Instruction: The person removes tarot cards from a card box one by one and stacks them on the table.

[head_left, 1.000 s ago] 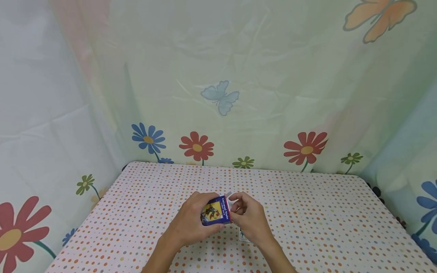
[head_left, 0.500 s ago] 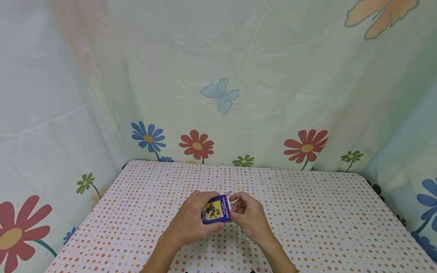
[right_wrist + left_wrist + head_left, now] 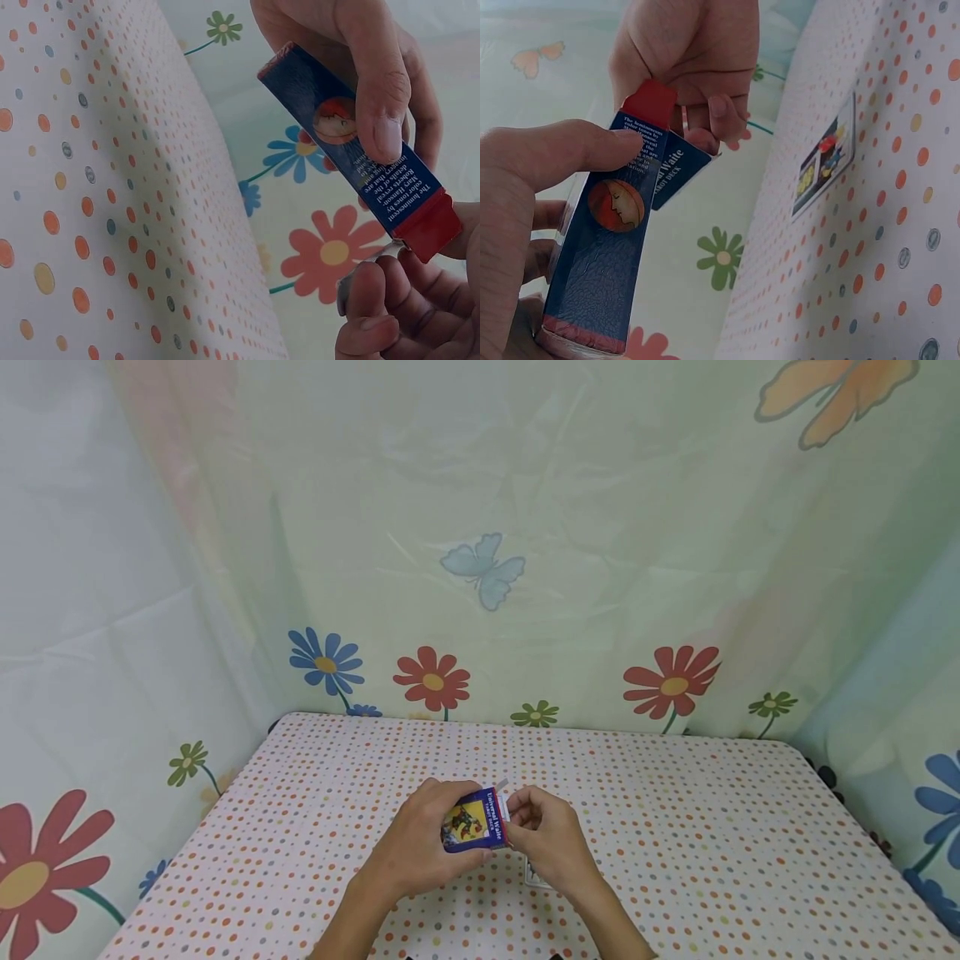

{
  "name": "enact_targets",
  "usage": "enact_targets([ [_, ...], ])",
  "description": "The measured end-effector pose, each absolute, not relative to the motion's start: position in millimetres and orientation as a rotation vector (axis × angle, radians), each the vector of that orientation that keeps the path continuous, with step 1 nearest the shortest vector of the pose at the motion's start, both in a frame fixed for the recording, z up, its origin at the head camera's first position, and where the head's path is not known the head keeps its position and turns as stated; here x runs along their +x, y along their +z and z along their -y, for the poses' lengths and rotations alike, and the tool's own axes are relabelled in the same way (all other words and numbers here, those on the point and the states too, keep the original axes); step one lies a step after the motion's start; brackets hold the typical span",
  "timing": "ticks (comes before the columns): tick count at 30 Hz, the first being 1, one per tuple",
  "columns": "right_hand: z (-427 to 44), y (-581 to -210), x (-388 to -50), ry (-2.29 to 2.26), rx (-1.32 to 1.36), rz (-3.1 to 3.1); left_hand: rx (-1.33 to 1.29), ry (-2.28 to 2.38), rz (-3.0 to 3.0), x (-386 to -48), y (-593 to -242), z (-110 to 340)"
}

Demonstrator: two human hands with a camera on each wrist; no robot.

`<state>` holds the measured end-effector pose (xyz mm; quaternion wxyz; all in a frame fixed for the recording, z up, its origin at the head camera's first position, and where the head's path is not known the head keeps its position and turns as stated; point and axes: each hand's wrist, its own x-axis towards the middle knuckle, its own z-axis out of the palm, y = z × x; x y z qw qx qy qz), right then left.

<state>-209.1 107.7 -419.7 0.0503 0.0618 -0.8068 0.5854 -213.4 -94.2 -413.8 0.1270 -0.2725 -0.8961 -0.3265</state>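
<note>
Head view: my left hand [image 3: 420, 843] grips the Universal Waite tarot box [image 3: 493, 814], front face up, raised over the dotted tablecloth [image 3: 697, 843]. My right hand [image 3: 553, 845] sits at the box's 3 o'clock, fingers bent at the open end; whether they pinch anything, I cannot tell. One card [image 3: 536, 877] lies at 4 o'clock, partly covered by that hand. Left wrist view bares the card's colourful picture, plus a round face emblem [image 3: 616, 206] on the box's side, hidden from the head view.

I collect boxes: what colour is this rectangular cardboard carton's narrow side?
The narrow side is mostly dark blue; best in left wrist view.
</note>
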Motion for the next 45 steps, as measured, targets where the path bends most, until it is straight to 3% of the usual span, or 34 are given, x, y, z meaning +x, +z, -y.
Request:
enact_targets([
  [45,-122,-413,-213,2.157,0.077,2.329,-0.759,-0.938,2.595,-215,-412,96],
])
